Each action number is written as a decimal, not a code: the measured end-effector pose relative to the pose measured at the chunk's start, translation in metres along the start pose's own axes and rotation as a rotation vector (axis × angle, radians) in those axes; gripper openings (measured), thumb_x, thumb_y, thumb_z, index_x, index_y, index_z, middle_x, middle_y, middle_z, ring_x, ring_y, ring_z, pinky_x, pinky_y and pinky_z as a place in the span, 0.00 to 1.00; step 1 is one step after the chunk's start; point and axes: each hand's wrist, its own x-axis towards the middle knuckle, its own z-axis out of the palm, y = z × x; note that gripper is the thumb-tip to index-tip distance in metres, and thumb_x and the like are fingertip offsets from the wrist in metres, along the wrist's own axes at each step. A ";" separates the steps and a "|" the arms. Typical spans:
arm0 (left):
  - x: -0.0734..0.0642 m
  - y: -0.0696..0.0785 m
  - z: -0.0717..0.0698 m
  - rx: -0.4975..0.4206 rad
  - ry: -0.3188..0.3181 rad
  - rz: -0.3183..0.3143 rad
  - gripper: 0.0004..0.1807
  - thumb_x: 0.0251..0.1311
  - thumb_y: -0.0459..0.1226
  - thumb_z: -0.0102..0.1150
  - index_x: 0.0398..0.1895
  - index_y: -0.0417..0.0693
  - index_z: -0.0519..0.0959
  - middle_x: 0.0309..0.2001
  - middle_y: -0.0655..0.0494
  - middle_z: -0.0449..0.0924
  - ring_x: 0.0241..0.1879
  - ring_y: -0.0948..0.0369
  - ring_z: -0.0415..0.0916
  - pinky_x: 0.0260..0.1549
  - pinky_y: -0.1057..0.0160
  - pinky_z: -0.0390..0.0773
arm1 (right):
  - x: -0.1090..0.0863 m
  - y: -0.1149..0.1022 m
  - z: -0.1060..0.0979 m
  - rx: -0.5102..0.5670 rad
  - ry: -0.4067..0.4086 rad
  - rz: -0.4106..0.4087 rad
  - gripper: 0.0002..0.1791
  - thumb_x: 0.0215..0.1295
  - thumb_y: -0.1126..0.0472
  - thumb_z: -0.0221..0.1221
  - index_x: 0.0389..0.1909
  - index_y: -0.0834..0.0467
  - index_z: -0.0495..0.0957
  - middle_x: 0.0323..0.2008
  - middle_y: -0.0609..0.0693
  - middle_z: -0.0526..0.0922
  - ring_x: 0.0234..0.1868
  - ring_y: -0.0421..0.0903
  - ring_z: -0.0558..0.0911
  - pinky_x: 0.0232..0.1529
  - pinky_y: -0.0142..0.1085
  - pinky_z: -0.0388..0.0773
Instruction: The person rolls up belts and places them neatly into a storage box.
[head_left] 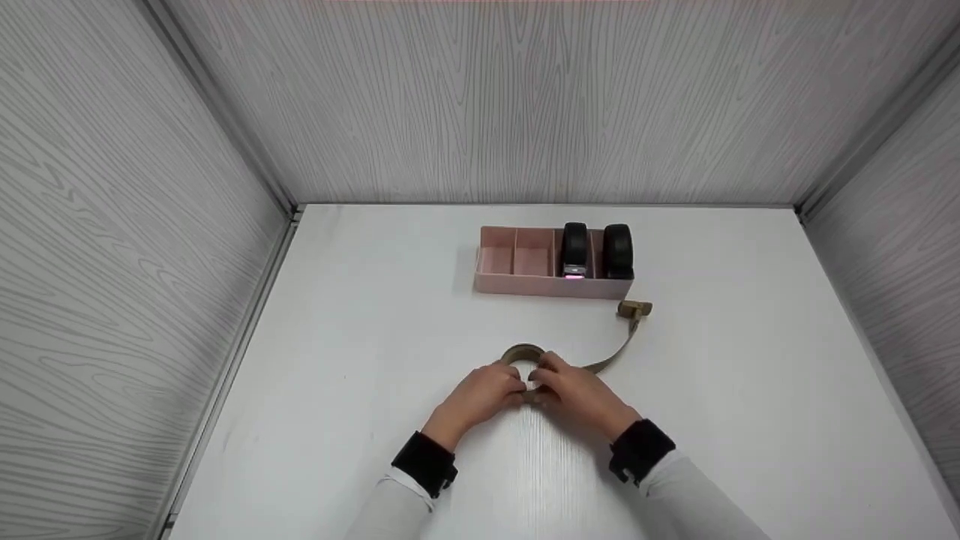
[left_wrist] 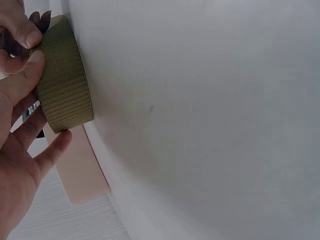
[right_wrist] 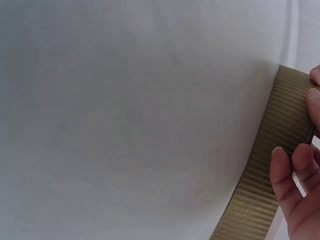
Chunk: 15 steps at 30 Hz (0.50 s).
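Note:
An olive-tan webbing belt (head_left: pixel 523 350) stands on its edge, its near part looped into a ring. From the ring a strip curves right to a buckle (head_left: pixel 635 308) lying on the table. At the ring's left side my left hand (head_left: pixel 484 391) grips the webbing (left_wrist: pixel 65 80), thumb outside and fingers reaching around it. My right hand (head_left: pixel 579 394) pinches the belt on the ring's near right side. Along the outer face of the ribbed strap (right_wrist: pixel 255 200) lie right-hand fingers (right_wrist: pixel 282 175). Both hands' fingertips are close together, and the inner ones are partly hidden.
Behind the hands a pink divided box (head_left: pixel 551 286) sits on the white table (head_left: pixel 360 322). Two black rolled belts (head_left: pixel 574 244) stand in its right compartments, one with a shiny buckle. Grey wood-grain panels (head_left: pixel 465 105) enclose the table at the back and sides.

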 end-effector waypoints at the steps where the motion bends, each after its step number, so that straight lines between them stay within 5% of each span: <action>1: 0.000 -0.001 -0.001 -0.027 -0.013 -0.008 0.03 0.53 0.41 0.62 0.28 0.55 0.83 0.28 0.65 0.75 0.29 0.66 0.72 0.30 0.66 0.71 | 0.000 0.002 -0.001 0.009 0.000 0.004 0.13 0.56 0.60 0.62 0.43 0.54 0.78 0.45 0.47 0.70 0.30 0.37 0.74 0.29 0.29 0.72; 6: -0.002 -0.005 -0.004 -0.136 -0.051 -0.044 0.03 0.53 0.40 0.62 0.28 0.52 0.82 0.29 0.65 0.75 0.30 0.68 0.72 0.30 0.68 0.71 | -0.003 0.011 -0.008 0.019 0.000 0.056 0.21 0.53 0.60 0.64 0.50 0.53 0.75 0.54 0.48 0.68 0.29 0.38 0.75 0.29 0.31 0.73; 15: -0.005 -0.010 -0.003 -0.199 -0.034 -0.037 0.04 0.51 0.41 0.64 0.26 0.51 0.82 0.29 0.64 0.75 0.30 0.68 0.72 0.32 0.70 0.71 | -0.009 0.020 -0.017 0.104 -0.001 0.160 0.22 0.52 0.64 0.64 0.50 0.56 0.72 0.34 0.46 0.77 0.32 0.38 0.75 0.34 0.34 0.73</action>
